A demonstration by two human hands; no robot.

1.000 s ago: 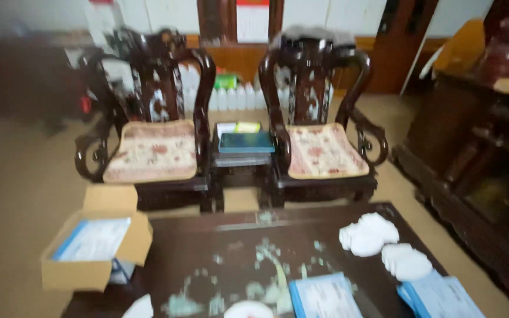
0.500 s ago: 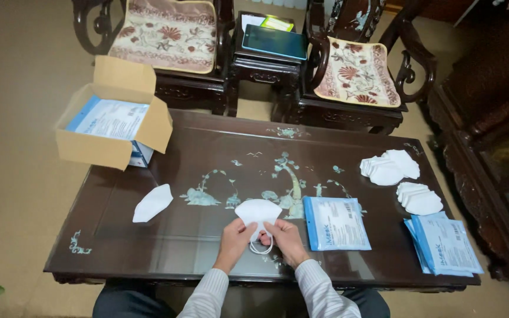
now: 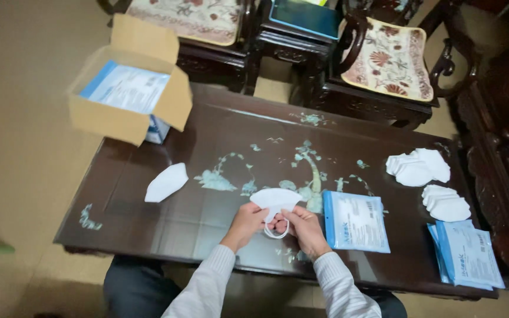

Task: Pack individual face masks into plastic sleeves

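Note:
My left hand and my right hand together hold a white folded face mask by its lower edge, its ear loops hanging between the hands, just above the dark inlaid table. Right of my right hand lies a flat blue and white pouch. Another white mask lies flat on the table to the left of my left hand.
An open cardboard box with blue and white packs stands at the table's far left corner. Two piles of white masks and a stack of pouches lie at the right. Carved chairs with cushions stand behind.
The view swung down from the chairs to the table, then closer. Both hands came into view holding the mask, and they stay on it.

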